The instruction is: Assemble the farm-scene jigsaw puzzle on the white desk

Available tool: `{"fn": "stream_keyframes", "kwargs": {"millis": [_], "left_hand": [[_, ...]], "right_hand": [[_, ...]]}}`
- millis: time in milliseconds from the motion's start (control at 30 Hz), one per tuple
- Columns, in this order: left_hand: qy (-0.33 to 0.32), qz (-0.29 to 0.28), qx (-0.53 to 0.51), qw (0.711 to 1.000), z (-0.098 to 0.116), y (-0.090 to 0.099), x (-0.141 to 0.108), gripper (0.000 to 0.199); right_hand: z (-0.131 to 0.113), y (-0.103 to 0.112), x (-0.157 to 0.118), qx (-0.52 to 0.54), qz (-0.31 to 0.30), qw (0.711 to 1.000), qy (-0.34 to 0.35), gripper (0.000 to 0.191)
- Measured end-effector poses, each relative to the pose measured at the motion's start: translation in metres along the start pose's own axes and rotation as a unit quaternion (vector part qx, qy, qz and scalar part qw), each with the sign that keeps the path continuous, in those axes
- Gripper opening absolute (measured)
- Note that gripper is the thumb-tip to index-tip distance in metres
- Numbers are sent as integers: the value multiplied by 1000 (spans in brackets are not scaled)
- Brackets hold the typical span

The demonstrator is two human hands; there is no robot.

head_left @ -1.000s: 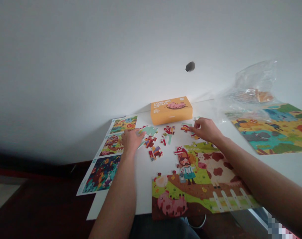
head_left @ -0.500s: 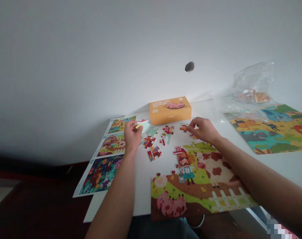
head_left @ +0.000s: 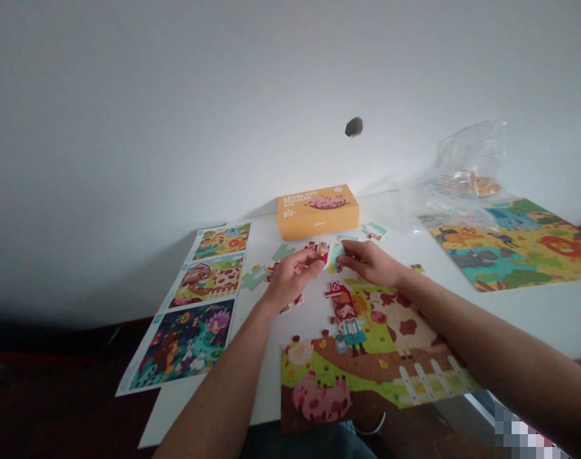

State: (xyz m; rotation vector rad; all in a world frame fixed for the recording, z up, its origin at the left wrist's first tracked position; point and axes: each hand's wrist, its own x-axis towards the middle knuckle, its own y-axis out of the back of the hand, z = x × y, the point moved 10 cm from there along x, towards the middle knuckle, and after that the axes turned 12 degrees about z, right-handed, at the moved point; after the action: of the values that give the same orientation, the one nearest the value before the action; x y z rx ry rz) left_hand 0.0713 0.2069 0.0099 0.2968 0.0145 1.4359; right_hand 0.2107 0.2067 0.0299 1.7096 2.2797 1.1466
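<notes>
Your hands meet mid-table over a piece (head_left: 335, 256), pale teal with red, just above the top edge of the half-built puzzle (head_left: 371, 347). Your right hand (head_left: 371, 262) has fingers pinched on it; your left hand (head_left: 290, 280) has fingertips closed at its left side, touching it or not, I cannot tell. Loose pieces (head_left: 252, 278) lie left of them. Box (head_left: 317, 211) at the table's far edge. Guide sheet (head_left: 194, 306) along the left edge. Bag (head_left: 467, 167) and finished puzzle (head_left: 510, 242) toward the right edge.

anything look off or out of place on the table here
The half-built farm puzzle juts past the table's near edge, so its bottom row hangs unsupported. The picture sheet also overhangs at the left. Nothing looks spilled or damaged.
</notes>
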Motion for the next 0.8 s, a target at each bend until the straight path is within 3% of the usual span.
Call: {"fn": "stream_keyframes", "kwargs": {"millis": [133, 233, 333, 533, 800], "left_hand": [[-11, 6, 22, 1000, -2, 2, 1, 32], [-12, -24, 45, 999, -10, -5, 0, 27], [-33, -14, 99, 994, -13, -2, 1, 26], [-146, 0, 265, 953, 2, 2, 0, 24], [-164, -16, 300, 939, -5, 0, 0, 19]], "right_hand": [[-3, -4, -1, -7, -29, 999, 24, 21], [3, -1, 1, -11, -8, 1000, 6, 23], [9, 2, 3, -25, 11, 1000, -4, 26], [15, -4, 1, -86, -31, 996, 12, 23], [16, -4, 1, -116, -31, 993, 4, 19]]}}
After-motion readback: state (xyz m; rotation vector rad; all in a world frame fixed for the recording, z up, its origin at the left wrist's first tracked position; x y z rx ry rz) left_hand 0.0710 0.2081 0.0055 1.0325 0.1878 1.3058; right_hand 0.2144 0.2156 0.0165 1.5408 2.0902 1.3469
